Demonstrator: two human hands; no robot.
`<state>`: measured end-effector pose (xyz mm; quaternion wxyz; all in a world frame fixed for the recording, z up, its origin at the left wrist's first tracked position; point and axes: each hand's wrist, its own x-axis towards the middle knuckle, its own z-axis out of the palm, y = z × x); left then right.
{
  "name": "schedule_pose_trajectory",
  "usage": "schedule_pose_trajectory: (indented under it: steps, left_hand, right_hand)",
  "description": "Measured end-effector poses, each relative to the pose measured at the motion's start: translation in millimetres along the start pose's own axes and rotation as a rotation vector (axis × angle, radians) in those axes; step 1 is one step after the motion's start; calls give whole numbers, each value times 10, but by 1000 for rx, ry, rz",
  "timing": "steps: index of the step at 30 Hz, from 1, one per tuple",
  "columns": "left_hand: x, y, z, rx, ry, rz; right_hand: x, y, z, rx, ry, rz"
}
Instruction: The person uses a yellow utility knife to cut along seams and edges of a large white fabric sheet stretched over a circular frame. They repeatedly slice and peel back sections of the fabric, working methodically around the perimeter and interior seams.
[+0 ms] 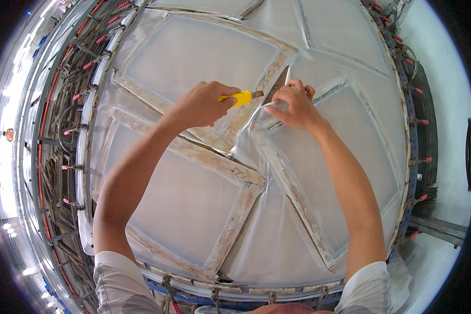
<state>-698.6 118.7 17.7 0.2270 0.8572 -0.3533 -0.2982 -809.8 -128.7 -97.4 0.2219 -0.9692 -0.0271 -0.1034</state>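
My left hand (201, 104) is closed around a yellow-handled utility knife (242, 98), whose short blade points right. A thin, translucent plastic film (209, 57) covers several worn, pale rectangular frames (206, 154). Beside the blade, my right hand (297, 107) pinches a lifted edge of this film with thumb and fingers. A narrow slit with dark brown beneath it gapes between the two hands. From there, loose film hangs in folds below my right fingers.
Clamps with red grips (77, 97) line the left rim of the large table, and more red-gripped clamps (423, 122) line the right. Further clamps (214, 295) sit along the near edge. Beyond the left rim runs a long orange-red line (41, 152).
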Motion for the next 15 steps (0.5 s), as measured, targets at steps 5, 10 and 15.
schedule_pose_trajectory:
  steps: [5,10,15]
  left_hand:
    - [72,10,71,133,-38,54]
    - [393,-140,239,573,129,410]
    - [447,494,23,628,-198,5]
  right_hand:
    - [-39,-85,113,1,30,160]
    - [3,-38,269,58,169,71]
    - [-3,71,277,110,118,69]
